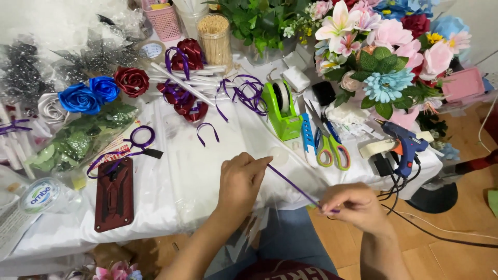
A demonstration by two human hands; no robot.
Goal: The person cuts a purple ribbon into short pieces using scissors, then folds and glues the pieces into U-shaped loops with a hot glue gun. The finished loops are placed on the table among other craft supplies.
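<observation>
Though the fingertips hide both ends of the purple ribbon (293,185), it runs taut between the hands, above the white table's (171,192) front edge. One ribbon, two blue roses (91,95) at 10 o'clock. Left hand (239,182) pinches the upper end, knuckles up; right hand (354,204) pinches the lower, at 4 o'clock.

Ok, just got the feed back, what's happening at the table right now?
A person is stretching a purple ribbon between both hands, just over the near edge of the white-covered table. The left hand pinches the upper end and the right hand pinches the lower end, so the strip runs taut and slanted. Beyond the hands lie a green tape dispenser, scissors and a blue glue gun. Ribbon roses sit to the left, with a dark red phone case nearer the edge.
</observation>
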